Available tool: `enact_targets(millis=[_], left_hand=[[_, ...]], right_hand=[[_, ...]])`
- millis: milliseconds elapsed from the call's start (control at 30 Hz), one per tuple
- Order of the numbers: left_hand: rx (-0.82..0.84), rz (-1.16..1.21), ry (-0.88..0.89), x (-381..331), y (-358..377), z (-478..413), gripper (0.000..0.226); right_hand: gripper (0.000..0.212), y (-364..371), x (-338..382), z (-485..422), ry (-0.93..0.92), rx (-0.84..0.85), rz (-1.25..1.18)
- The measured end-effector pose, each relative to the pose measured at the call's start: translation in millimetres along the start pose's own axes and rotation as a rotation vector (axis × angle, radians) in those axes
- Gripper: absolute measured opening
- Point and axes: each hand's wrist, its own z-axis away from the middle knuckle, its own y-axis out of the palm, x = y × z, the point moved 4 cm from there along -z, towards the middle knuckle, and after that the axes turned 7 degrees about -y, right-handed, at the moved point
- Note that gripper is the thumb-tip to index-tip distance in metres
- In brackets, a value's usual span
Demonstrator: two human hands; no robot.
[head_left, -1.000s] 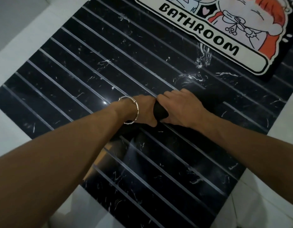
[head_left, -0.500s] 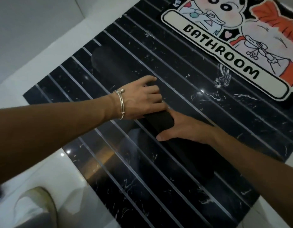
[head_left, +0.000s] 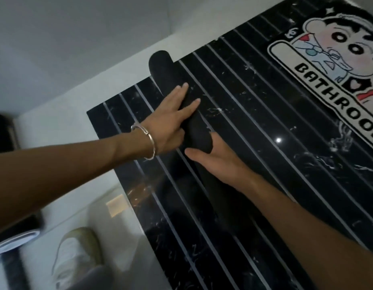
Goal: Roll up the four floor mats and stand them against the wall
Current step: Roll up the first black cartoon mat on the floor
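Home, by its BATHROOM mat (head_left: 330,95)

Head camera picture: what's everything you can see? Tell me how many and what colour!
roll: one, black, lying on the striped mat
striped mat: one, black with pale lines, flat on the floor
cartoon mat: one, white, black and red, top right
shoe: one, pale, bottom left
floor: white, left side
bracelet: one, silver, left wrist
left hand: one, flat on the roll
right hand: one, holds the roll's near end
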Motion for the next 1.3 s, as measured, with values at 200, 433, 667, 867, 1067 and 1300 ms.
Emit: enact_targets(millis=[200,433,667,867,1067,1300], left_hand=[[-0.147,0.958,-0.454,68,3,26,0.076],[-0.333,1.068,-0.674,144,17,66,0.09],[-0.412,1.025,-0.971,228,21,124,0.086],[-0.496,1.021,-1.111,289,28,164,0.077],[-0.508,0.874,-1.244,331,32,190,0.07],[-0.436,0.76,-1.294,361,39,205,0.067]], right_hand=[[0.055,59,34,-31,-0.025,0.08,0.009],[0.061,144,49,-56,-0.042,0.292,0.073],[0.058,225,59,-79,-0.036,0.586,-0.009],[0.057,299,66,-102,-0.067,0.611,0.022],[0.057,368,66,-116,-0.07,0.595,0.027],[0.053,414,63,-126,-0.136,0.617,0.142]])
